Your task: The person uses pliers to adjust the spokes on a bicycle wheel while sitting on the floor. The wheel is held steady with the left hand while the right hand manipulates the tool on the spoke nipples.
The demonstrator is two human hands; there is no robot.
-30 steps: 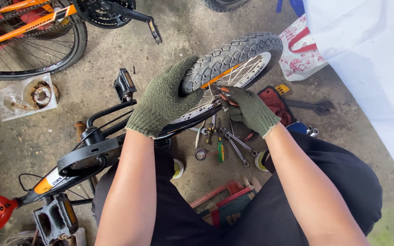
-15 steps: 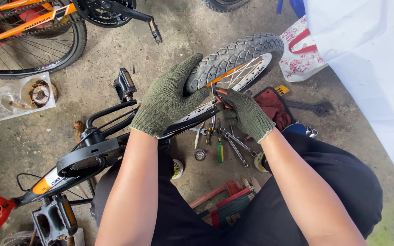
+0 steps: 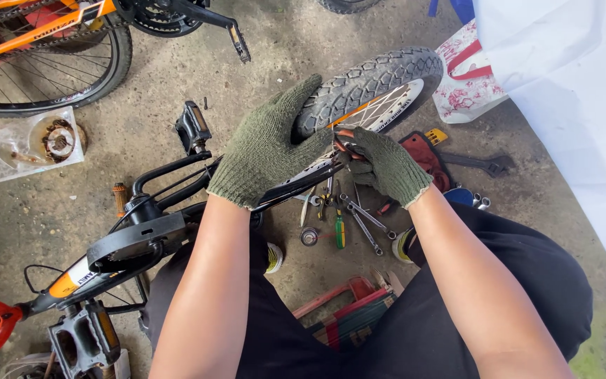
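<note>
A small bicycle lies upside down across my lap, its black frame point(image 3: 170, 203) at the left and its knobby rear tyre point(image 3: 366, 81) at the top. My left hand point(image 3: 268, 144), in a green knit glove, grips the tyre and rim beside the frame stays. My right hand point(image 3: 384, 165), also gloved, is closed on a tool with orange-red handles point(image 3: 345, 137) held against the spokes near the hub. The tool's tip is hidden by my fingers.
Wrenches and a green screwdriver point(image 3: 340, 228) lie on the concrete below the wheel. An orange bicycle point(image 3: 36, 42) stands at top left, a plastic bag with a rusty part point(image 3: 36, 144) beside it. A red tool pouch point(image 3: 426, 154), a white sheet point(image 3: 569, 91) at right.
Both hands and the wheel have stayed nearly still; my right hand has shifted slightly along the spokes with the tool.
</note>
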